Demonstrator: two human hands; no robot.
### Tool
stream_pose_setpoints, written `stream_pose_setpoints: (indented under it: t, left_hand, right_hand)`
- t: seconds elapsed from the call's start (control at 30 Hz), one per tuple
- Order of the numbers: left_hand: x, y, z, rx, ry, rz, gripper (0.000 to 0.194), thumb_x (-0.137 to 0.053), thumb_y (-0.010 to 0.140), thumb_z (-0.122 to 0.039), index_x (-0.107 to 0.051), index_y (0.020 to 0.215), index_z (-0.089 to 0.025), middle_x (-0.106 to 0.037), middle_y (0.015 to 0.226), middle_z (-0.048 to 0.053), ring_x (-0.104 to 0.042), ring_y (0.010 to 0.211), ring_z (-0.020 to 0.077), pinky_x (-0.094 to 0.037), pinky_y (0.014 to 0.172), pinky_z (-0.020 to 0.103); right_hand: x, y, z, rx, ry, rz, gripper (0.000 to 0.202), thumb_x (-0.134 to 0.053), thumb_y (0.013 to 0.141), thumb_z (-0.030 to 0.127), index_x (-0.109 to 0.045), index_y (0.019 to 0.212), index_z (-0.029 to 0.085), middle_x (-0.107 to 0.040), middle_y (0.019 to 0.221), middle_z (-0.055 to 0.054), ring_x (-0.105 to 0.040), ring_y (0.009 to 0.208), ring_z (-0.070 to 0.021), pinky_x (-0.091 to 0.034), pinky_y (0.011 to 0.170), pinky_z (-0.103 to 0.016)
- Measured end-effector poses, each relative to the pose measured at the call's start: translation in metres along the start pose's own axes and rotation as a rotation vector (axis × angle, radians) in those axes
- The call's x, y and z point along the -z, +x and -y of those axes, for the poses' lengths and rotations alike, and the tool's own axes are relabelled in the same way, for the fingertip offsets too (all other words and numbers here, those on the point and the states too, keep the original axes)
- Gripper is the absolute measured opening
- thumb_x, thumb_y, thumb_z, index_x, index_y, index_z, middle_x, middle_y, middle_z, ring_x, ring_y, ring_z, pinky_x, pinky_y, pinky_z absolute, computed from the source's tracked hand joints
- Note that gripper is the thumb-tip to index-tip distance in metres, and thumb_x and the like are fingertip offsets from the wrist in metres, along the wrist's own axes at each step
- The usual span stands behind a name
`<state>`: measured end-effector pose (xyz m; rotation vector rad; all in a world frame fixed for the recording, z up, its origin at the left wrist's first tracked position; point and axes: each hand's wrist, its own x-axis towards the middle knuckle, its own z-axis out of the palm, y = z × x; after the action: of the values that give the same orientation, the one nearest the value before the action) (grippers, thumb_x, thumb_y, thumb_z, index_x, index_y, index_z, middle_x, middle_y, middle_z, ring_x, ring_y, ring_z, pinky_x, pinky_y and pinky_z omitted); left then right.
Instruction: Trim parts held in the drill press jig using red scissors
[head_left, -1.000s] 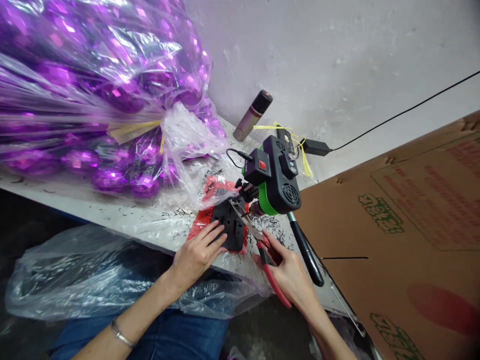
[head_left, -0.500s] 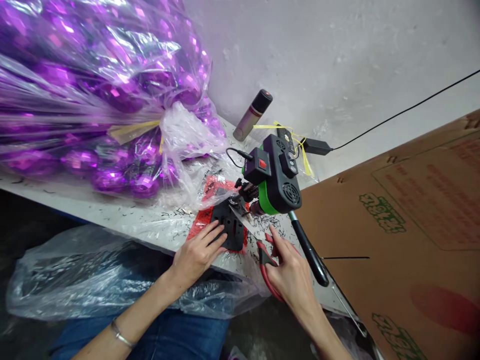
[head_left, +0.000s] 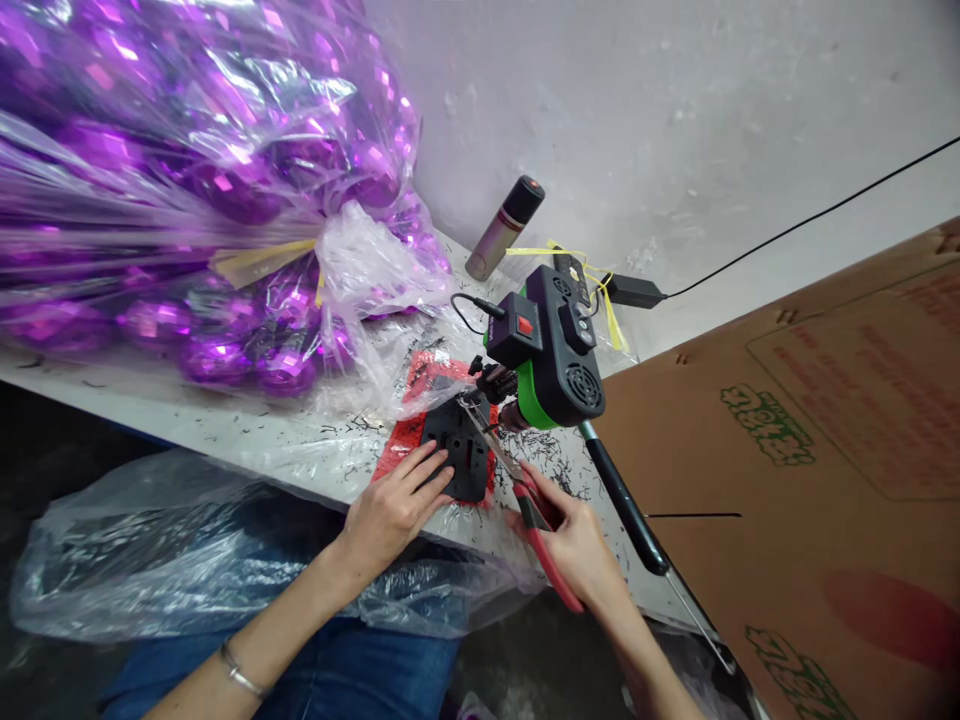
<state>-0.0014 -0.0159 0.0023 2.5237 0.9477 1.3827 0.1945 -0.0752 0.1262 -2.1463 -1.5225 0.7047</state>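
Observation:
My left hand [head_left: 397, 495] lies with its fingers stretched out on the black base plate [head_left: 466, 465] of a small black and green machine [head_left: 559, 350]. A pair of scissors [head_left: 541, 540] with red and black handles is held in my right hand [head_left: 577, 540]. Their blades reach over the plate to the part under the machine's head, and the tips are hard to make out there. A red sheet [head_left: 397, 447] shows beneath the base plate. Short black scraps [head_left: 551, 445] are scattered around it.
Clear plastic bags of shiny purple balls [head_left: 217, 355] fill the left. Behind the machine stands a black-capped spray can [head_left: 504, 228]. A cardboard box [head_left: 840, 480] borders the right, beside a black-handled tool [head_left: 622, 500]. Plastic film [head_left: 187, 560] hangs over the table's front edge.
My right hand has turned the scissors, and the blades have come together from a wider spread. My left hand stays on the base plate.

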Motion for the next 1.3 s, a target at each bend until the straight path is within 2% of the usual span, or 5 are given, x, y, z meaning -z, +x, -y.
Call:
stream_pose_setpoints:
  t: [0.2,0.53,0.8,1.1,1.3]
  left_hand:
    - [-0.001,-0.002,0.0,0.004,-0.005,-0.005,0.025,-0.054,0.094,-0.024,-0.065,0.113,-0.01,-0.068,0.12,0.012,-0.059,0.121,0.0249,-0.058,0.093,0.036]
    - [-0.001,-0.003,0.001,0.021,-0.047,0.009,0.027,-0.054,0.094,-0.023,-0.063,0.119,-0.015,-0.067,0.124,0.01,-0.057,0.124,0.0233,-0.057,0.096,0.035]
    - [0.0,0.0,0.0,0.001,-0.003,0.002,0.024,-0.052,0.096,-0.024,-0.065,0.112,-0.012,-0.069,0.12,0.01,-0.06,0.121,0.0239,-0.058,0.094,0.035]
    - [0.001,0.0,0.0,0.002,-0.002,0.002,0.024,-0.054,0.095,-0.024,-0.066,0.112,-0.013,-0.069,0.12,0.011,-0.06,0.121,0.0243,-0.058,0.094,0.035]
    - [0.0,0.001,0.0,-0.008,0.015,-0.015,0.024,-0.052,0.095,-0.024,-0.066,0.11,-0.01,-0.07,0.118,0.011,-0.061,0.119,0.025,-0.058,0.093,0.036]
  right_hand:
    - [-0.011,-0.006,-0.014,0.307,-0.412,-0.385,0.059,-0.052,0.076,0.021,-0.058,0.134,0.012,-0.074,0.106,-0.014,-0.069,0.098,-0.028,-0.056,0.088,-0.042]
    - [0.001,0.003,0.0,-0.024,0.111,0.088,0.06,-0.074,0.065,0.038,-0.069,0.12,0.017,-0.076,0.102,-0.005,-0.072,0.085,-0.0244,-0.06,0.077,-0.036]
    - [-0.013,-0.006,-0.023,0.322,-0.48,-0.41,0.058,-0.055,0.077,0.018,-0.057,0.136,0.017,-0.073,0.105,-0.012,-0.068,0.102,-0.0259,-0.055,0.087,-0.034]
    - [-0.001,0.001,-0.004,-0.101,0.203,0.121,0.066,-0.078,0.065,0.037,-0.066,0.126,0.016,-0.074,0.111,-0.006,-0.07,0.101,-0.0282,-0.057,0.087,-0.038]
    - [0.001,0.001,-0.002,-0.033,0.104,0.065,0.066,-0.073,0.068,0.038,-0.063,0.129,0.016,-0.074,0.11,-0.009,-0.07,0.098,-0.0268,-0.055,0.086,-0.036]
